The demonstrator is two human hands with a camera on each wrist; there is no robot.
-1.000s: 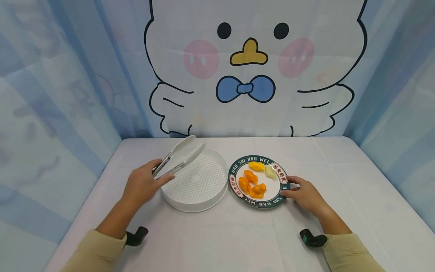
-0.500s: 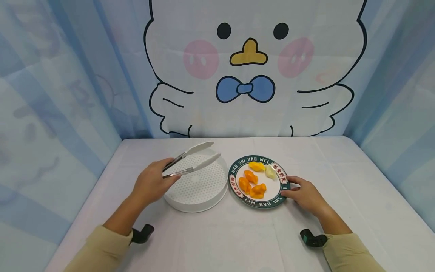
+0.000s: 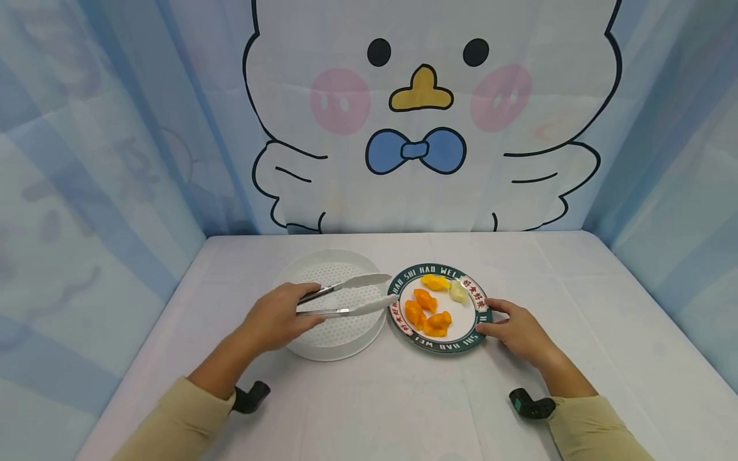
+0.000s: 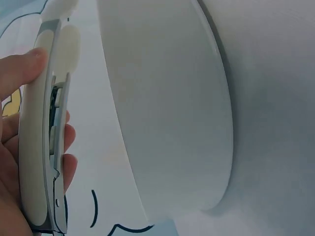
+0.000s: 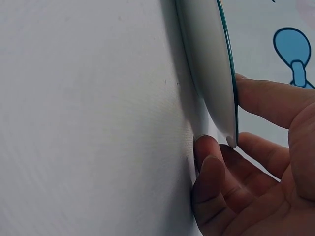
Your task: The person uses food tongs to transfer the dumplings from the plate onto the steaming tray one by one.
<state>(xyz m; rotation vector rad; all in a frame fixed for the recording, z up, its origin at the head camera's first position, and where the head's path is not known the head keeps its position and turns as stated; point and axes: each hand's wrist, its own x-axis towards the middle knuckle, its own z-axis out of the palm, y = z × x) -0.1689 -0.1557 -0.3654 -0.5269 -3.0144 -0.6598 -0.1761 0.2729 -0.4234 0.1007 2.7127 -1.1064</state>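
My left hand (image 3: 278, 318) grips a pair of tongs (image 3: 360, 308) with metal arms and whitish tips. The tips stand apart and reach over the plate's left rim in the head view. In the left wrist view, the thumb presses the tongs' pale handle (image 4: 37, 132). My right hand (image 3: 521, 331) holds the right rim of a round plate (image 3: 444, 346), white with a dark green lettered border. In the right wrist view, fingers lie at the plate's edge and beneath it. On the plate lie several dumpling-shaped pieces: orange ones (image 3: 436, 323), a yellow one (image 3: 435, 282) and a pale one (image 3: 459, 292).
A round white steamer tray (image 3: 336, 351) with a perforated base stands left of the plate, partly behind the left hand and tongs. A white cloth covers the table (image 3: 375, 410). A curtain with a cartoon bird (image 3: 423, 192) hangs behind the table.
The left hand has carried the tongs rightward and lower, from above the steamer tray to the plate's left rim. The right hand and the plate have stayed in place.
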